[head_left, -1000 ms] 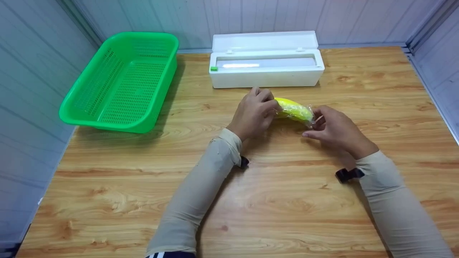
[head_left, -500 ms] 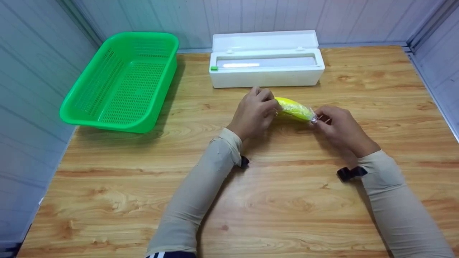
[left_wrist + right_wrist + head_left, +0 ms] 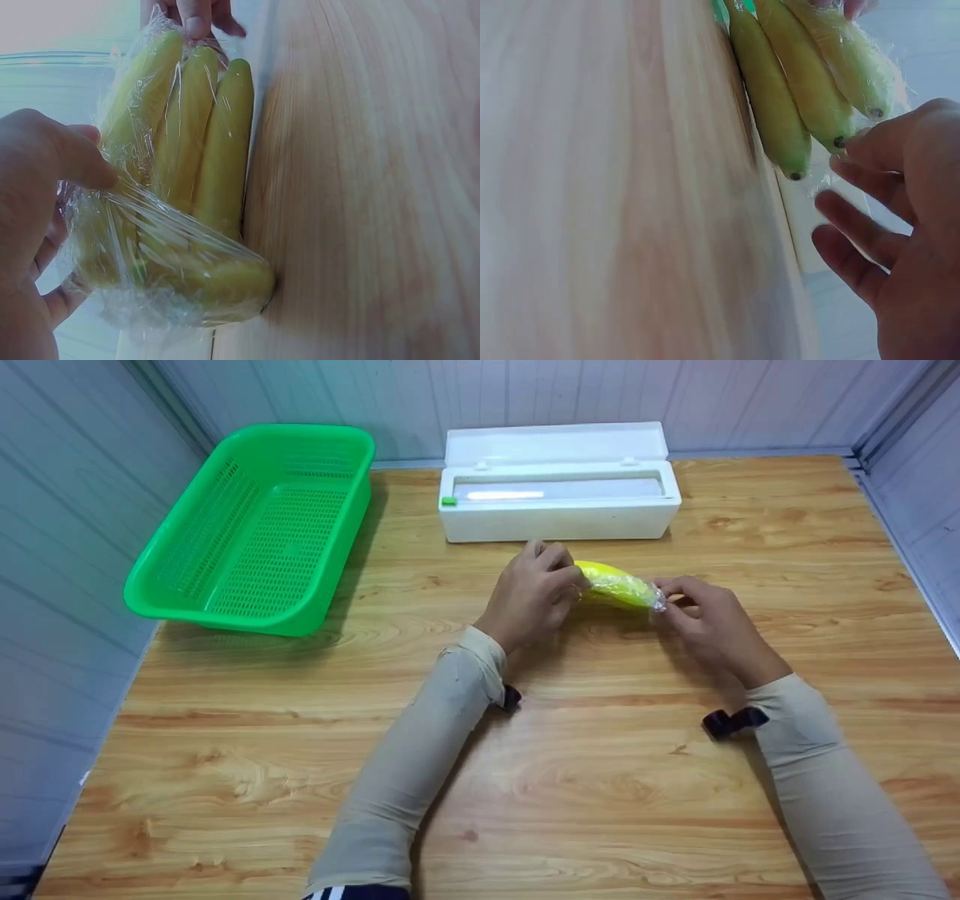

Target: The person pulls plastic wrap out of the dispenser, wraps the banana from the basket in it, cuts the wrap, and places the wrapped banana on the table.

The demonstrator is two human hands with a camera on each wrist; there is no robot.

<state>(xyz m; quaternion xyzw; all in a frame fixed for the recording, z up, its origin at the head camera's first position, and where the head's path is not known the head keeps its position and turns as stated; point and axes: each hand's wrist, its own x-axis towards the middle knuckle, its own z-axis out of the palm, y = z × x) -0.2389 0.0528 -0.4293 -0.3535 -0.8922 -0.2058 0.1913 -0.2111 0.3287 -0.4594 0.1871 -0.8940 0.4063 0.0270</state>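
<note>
A bunch of yellow bananas (image 3: 619, 585) with green tips, wrapped in crinkled cling film (image 3: 161, 217), lies on the table. My left hand (image 3: 529, 596) grips its left end, the thumb pressing over the film in the left wrist view. At the right end my right hand (image 3: 709, 619) pinches the gathered film by the tips. In the right wrist view, the thumb and index finger (image 3: 885, 142) meet at a banana tip, while the other fingers are loosely bent. Only part of the bunch shows in the head view, since my left hand covers its left end.
Behind the bunch stands a white cling film dispenser box (image 3: 559, 521) with its lid raised and a green slider at the left. A green perforated basket (image 3: 319, 615) sits at the back left. Panel walls edge the wooden table (image 3: 570, 780).
My right thumb has come up from the table side to the fingers and now pinches the film at the right end, which looks drawn tighter. My left hand keeps its grip.
</note>
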